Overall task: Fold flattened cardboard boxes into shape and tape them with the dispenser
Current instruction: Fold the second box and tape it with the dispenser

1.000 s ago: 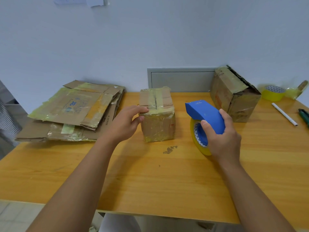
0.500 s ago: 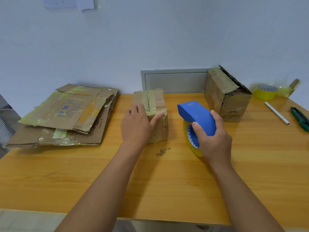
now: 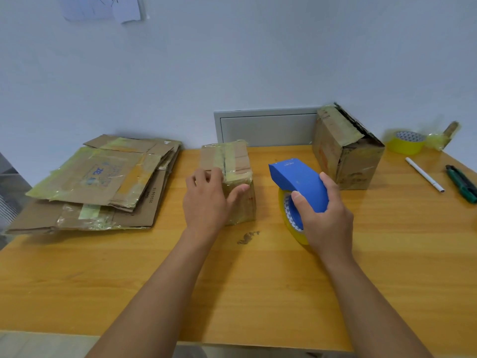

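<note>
Two folded boxes on the wooden table (image 3: pixel 361 267): a small taped box (image 3: pixel 232 171) under the left hand (image 3: pixel 206 200), and a larger box (image 3: pixel 346 156) beyond the right hand (image 3: pixel 327 220), near the wall, tilted, with a flap raised. One stack of flattened boxes (image 3: pixel 98 184) well to the left of the left hand — several sheets, exact number impossible to tell, patched with yellowish tape. One blue tape dispenser (image 3: pixel 299 182), loaded with a yellow roll, gripped by the right hand: fingers curled over the far side of the blue body, thumb pressed along the near edge, roll's lower rim close to the table or touching it, hard to say which. Left hand wrapped over the near left corner of the small box, fingers bent onto the taped top, thumb stretched across the front face — a hold, not a flat press. Small box just to the left of the dispenser, apart from it. One spare roll of yellow tape (image 3: pixel 407 143) far to the right of the right hand, by the wall, with a crumpled wad of tape just beside it. One white pen (image 3: pixel 424 174) and one green knife (image 3: pixel 462 183) lying to the right of the larger box. One dark smudge (image 3: pixel 246 237) on the table between the two wrists.
</note>
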A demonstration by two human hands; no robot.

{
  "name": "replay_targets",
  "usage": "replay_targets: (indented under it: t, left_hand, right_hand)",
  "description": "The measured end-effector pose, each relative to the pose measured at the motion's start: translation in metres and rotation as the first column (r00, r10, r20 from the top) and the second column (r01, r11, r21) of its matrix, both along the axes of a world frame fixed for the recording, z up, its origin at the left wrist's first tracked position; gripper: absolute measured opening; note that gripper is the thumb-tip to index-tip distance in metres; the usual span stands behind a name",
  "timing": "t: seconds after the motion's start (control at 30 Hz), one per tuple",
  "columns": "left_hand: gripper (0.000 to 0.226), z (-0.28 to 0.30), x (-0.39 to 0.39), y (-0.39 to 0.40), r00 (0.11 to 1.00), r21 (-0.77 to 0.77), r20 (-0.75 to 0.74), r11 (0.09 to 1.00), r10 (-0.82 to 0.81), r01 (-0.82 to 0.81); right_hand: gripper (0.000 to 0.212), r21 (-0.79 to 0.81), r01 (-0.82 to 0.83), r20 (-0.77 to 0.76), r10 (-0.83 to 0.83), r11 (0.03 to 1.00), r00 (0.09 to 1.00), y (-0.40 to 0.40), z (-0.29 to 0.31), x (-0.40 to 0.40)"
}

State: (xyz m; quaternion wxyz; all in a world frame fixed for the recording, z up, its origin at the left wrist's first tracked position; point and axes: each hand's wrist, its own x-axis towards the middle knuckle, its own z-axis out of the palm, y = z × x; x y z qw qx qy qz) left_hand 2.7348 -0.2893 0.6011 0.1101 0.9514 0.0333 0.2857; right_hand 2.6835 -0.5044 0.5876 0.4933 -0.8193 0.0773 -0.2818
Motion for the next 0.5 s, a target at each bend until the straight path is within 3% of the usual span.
replay_targets:
  t: [0.13, 0.27, 0.4, 0.5]
  left_hand:
    - [0.067, 0.003, 0.006, -0.004, 1.000, 0.008, 0.013, 1.000, -0.008, 0.008]
    - [0.074, 0.005, 0.001, -0.010, 1.000, 0.110, 0.003, 0.994, 0.019, -0.019]
    - [0.082, 0.010, -0.003, -0.028, 0.997, 0.101, 0.077, 0.995, -0.016, 0.008]
    - [0.086, 0.017, 0.004, -0.041, 1.000, 0.205, -0.002, 0.979, -0.009, 0.009]
  right_hand:
    - [0.073, 0.000, -0.005, 0.000, 0.005, 1.000, 1.000, 0.000, 0.000, -0.001]
    - [0.076, 0.015, -0.007, -0.005, 0.008, 1.000, 1.000, -0.001, 0.000, -0.002]
    - [0.069, 0.007, -0.010, 0.003, 0.010, 1.000, 1.000, -0.001, -0.002, -0.002]
    - [0.069, 0.002, -0.007, 0.015, 0.007, 1.000, 1.000, -0.001, -0.003, -0.002]
